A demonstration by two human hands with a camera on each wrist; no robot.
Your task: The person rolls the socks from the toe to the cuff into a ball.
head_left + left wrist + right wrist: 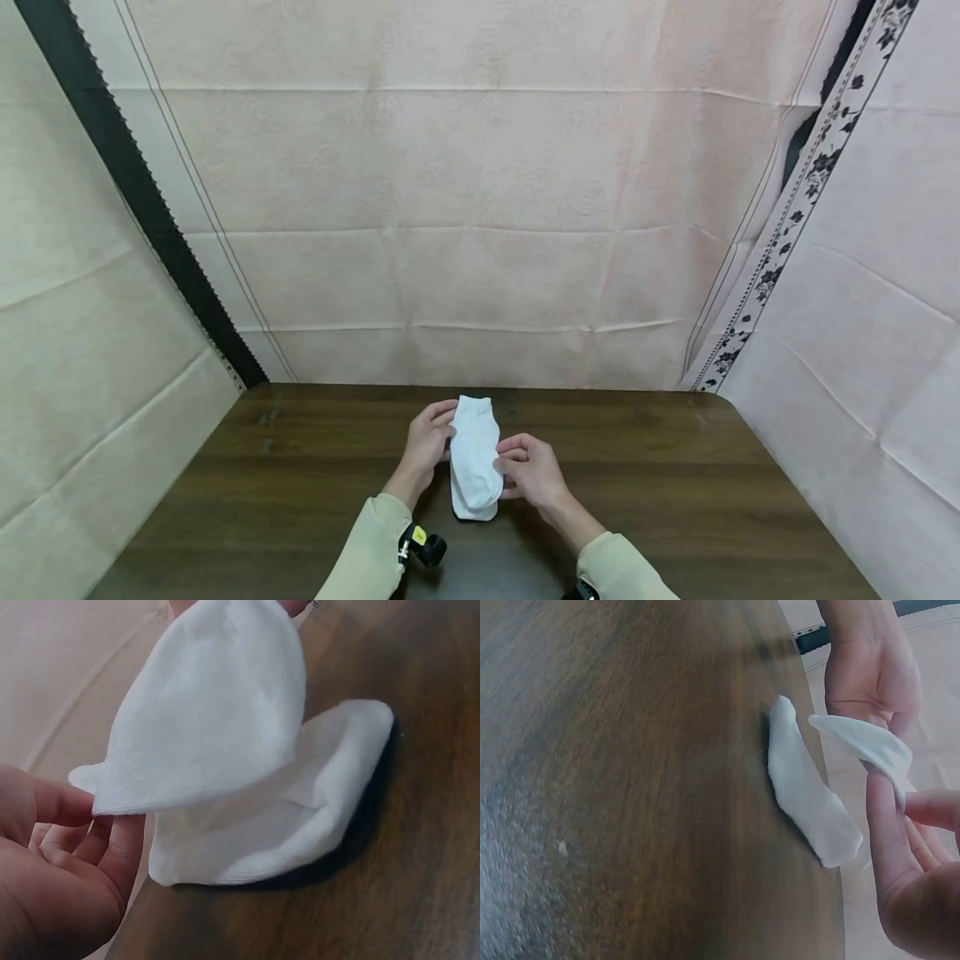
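Observation:
Both hands hold a white sock (477, 446) above a second white sock (472, 512). The left hand (430, 437) pinches the held sock at its far left, with thumb and fingers on its edge in the left wrist view. On the opposite side the right hand (531, 471) pinches the sock's near right edge. In the right wrist view the raised sock (874, 744) hangs between the hands, apart from the lower sock (806, 795). That lower sock lies flat on the brown table, partly covered by the upper one in the head view.
The dark wood-grain table (300, 500) spreads to both sides of the hands. Pale cloth (480, 283) hangs along its back edge, with more cloth at the left and right. A small black device (427, 550) is strapped to the left wrist.

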